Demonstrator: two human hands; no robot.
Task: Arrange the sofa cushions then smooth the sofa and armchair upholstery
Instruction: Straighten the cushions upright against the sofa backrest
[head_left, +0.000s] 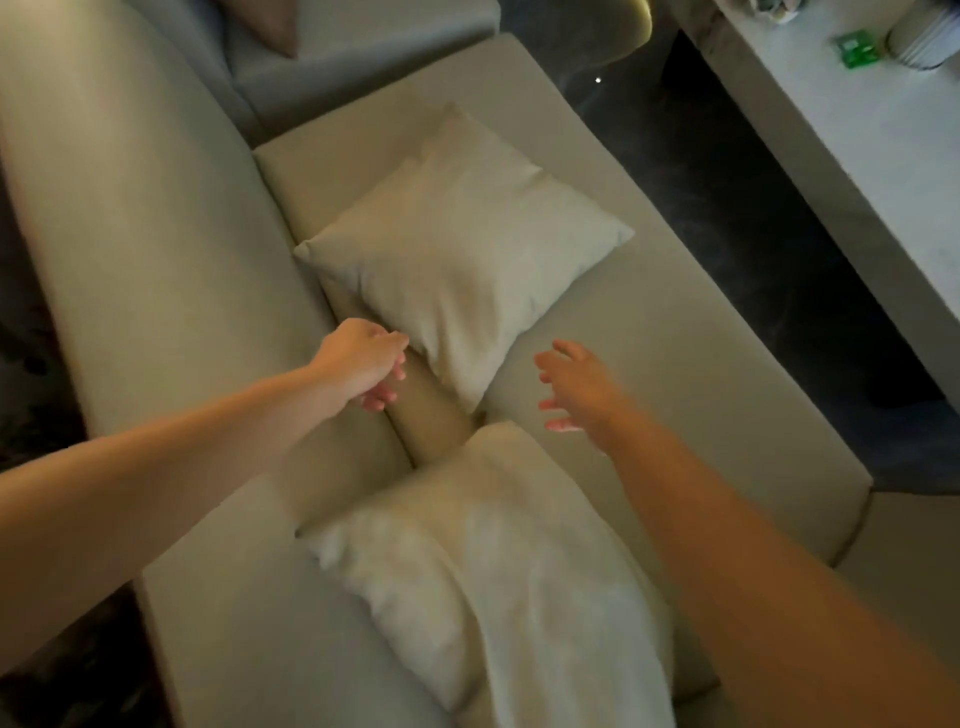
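A beige sofa seat runs from top centre to bottom, with its backrest on the left. A pale square cushion lies flat on the seat. A second pale cushion leans near the bottom, partly behind my right forearm. My left hand hovers at the lower left corner of the far cushion, fingers curled, holding nothing that I can see. My right hand floats above the bare seat, right of that cushion's lower corner, fingers spread.
An armchair with a brownish cushion stands beyond the sofa at the top. A pale table on the right carries a green packet and a white container. Dark floor separates sofa and table.
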